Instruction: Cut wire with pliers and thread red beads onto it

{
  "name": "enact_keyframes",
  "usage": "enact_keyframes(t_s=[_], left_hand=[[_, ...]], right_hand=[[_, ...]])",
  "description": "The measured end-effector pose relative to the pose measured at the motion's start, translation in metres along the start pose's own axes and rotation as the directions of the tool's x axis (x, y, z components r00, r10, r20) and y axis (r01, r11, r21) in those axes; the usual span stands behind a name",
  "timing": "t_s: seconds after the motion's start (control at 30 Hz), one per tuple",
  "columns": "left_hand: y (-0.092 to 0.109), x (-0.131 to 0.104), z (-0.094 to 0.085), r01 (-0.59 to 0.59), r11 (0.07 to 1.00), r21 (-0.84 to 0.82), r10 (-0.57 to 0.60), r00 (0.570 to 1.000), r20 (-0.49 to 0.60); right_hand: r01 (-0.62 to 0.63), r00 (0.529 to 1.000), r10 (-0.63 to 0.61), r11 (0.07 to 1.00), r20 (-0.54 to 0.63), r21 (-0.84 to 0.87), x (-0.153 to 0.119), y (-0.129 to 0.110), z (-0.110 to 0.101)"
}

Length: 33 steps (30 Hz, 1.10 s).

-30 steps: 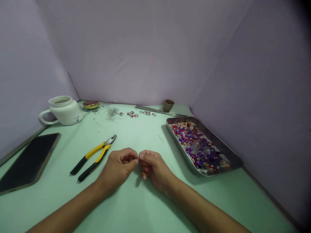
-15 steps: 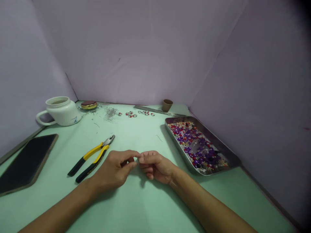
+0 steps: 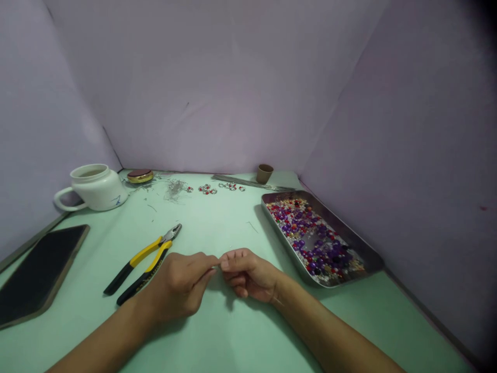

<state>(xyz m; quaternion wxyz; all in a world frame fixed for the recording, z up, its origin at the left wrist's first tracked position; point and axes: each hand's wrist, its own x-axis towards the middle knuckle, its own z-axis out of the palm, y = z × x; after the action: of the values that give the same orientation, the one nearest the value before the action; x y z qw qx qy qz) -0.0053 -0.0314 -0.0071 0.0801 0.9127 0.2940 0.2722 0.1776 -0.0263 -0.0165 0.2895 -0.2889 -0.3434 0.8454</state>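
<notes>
Pale lilac walls (image 3: pixel 248 114) enclose a mint-green counter (image 3: pixel 217 223), seen from the head camera. Toward the counter's near edge, the left hand (image 3: pixel 182 285) and right hand (image 3: pixel 248 274) meet. Between them sits a tiny thin piece (image 3: pixel 218 266), perhaps wire, mostly hidden. Fingers of both hands are pinched on it, probably to steady it from two sides; the other right fingers curl loosely. Its long axis seems to run left to right, from hand to hand, though which end leads is too small to tell.

Yellow-and-black pliers (image 3: pixel 166 240) lie beside the left hand, presumably for easy reach, slanting with their nose toward the far edge. At the right edge, a metal tray (image 3: pixel 349 233) holds mixed beads (image 3: pixel 326 248), its raised rim likely stopping them rolling. Along the far edge are a wire tangle (image 3: pixel 175 189), red-beaded rings (image 3: pixel 207 189), straight wires (image 3: pixel 248 182) and a brown cup (image 3: pixel 264 174). A white mug (image 3: pixel 101 190) stands near the far left corner.
</notes>
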Motion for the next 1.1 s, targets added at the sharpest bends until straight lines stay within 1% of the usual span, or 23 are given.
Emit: enact_keyframes(t_s=[0.1, 0.23, 0.3, 0.37, 0.43, 0.5, 0.6, 0.7, 0.73, 0.8, 0.87, 0.93, 1.0, 1.1], left_hand=[[0.001, -0.001, 0.001, -0.039, 0.998, 0.057, 0.04, 0.999, -0.025], [0.001, -0.001, 0.002, -0.075, 0.996, 0.044, 0.079, 0.992, -0.101], [-0.001, -0.001, 0.001, -0.086, 0.995, 0.053, 0.091, 0.99, -0.112], [-0.003, -0.001, 0.001, -0.091, 0.993, 0.077, 0.099, 0.99, -0.105], [-0.006, -0.002, 0.001, -0.083, 0.992, 0.096, 0.092, 0.991, -0.095], [-0.008, -0.002, 0.002, -0.058, 0.992, 0.113, 0.068, 0.993, -0.093], [-0.008, -0.003, 0.002, -0.028, 0.991, 0.13, 0.042, 0.993, -0.107], [-0.006, -0.002, 0.0, -0.014, 0.993, 0.118, 0.026, 0.995, -0.097], [-0.005, -0.001, -0.001, 0.005, 0.995, 0.098, 0.004, 0.996, -0.09], [-0.002, 0.001, -0.002, 0.092, 0.995, 0.033, -0.09, 0.993, -0.072], [0.001, 0.003, -0.004, 0.214, 0.976, -0.038, -0.215, 0.976, -0.043], [0.003, 0.006, -0.006, 0.306, 0.948, -0.086, -0.308, 0.951, -0.014], [0.005, 0.008, -0.007, 0.347, 0.931, -0.115, -0.35, 0.937, 0.0], [0.006, 0.009, -0.007, 0.351, 0.929, -0.116, -0.355, 0.935, -0.014]], right_hand=[[-0.003, 1.0, 0.003, 1.0, -0.001, 0.007, 0.0, 0.0, 0.0], [-0.018, 1.0, 0.018, 1.0, -0.012, 0.017, 0.001, 0.0, 0.001], [0.017, 0.997, -0.02, 0.999, -0.074, -0.04, 0.002, 0.001, 0.002], [0.082, 0.983, -0.106, 0.984, -0.148, -0.159, 0.002, 0.002, 0.003], [0.123, 0.964, -0.182, 0.951, -0.192, -0.285, 0.003, 0.003, 0.004], [0.119, 0.957, -0.205, 0.923, -0.206, -0.367, 0.004, 0.004, 0.005], [0.098, 0.954, -0.204, 0.904, -0.219, -0.415, 0.005, 0.007, 0.006], [0.162, 0.938, -0.275, 0.887, -0.212, -0.432, 0.008, 0.012, 0.006], [0.193, 0.93, -0.307, 0.877, -0.203, -0.439, 0.008, 0.013, 0.006], [0.237, 0.915, -0.354, 0.858, -0.191, -0.455, 0.008, 0.014, 0.006], [0.247, 0.901, -0.377, 0.853, -0.215, -0.46, 0.008, 0.014, 0.007], [0.239, 0.885, -0.383, 0.861, -0.265, -0.449, 0.008, 0.013, 0.008], [0.239, 0.874, -0.39, 0.865, -0.291, -0.441, 0.009, 0.012, 0.009], [0.245, 0.881, -0.388, 0.864, -0.269, -0.441, 0.009, 0.013, 0.01]])
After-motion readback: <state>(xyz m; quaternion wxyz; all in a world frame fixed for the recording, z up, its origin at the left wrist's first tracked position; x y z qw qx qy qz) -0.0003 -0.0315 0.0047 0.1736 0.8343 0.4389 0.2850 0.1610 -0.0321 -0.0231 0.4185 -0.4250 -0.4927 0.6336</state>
